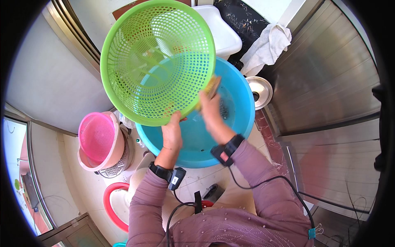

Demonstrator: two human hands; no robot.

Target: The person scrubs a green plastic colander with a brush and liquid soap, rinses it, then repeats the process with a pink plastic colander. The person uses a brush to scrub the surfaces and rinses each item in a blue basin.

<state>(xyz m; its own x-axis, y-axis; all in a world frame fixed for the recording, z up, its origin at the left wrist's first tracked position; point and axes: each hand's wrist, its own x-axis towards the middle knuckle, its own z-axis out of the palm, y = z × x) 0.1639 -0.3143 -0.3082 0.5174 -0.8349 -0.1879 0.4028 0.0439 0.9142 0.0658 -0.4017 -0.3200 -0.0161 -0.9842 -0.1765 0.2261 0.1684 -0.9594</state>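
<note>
A round green plastic colander [158,63] is held up, tilted, over a large blue plastic basin [239,92]. My left hand [172,131] grips its lower rim, thumb on the near side. In my right hand [212,112] is a yellow and brown scrubbing brush or sponge [213,86], blurred, against the colander's right outer wall. Which of the two it is, I cannot tell. Water stands in the basin, and a dark grey wire scourer [223,109] appears to lie in it.
Left of the basin, a pink colander [96,137] sits in a pale pink basin [118,151] above perforated metalware [115,168]. Behind are a white tub [226,40] and a grey cloth [268,46]. A metal lid [264,92] lies at right, near a cabinet [327,77]. A red-rimmed basin [106,200] stands lower left.
</note>
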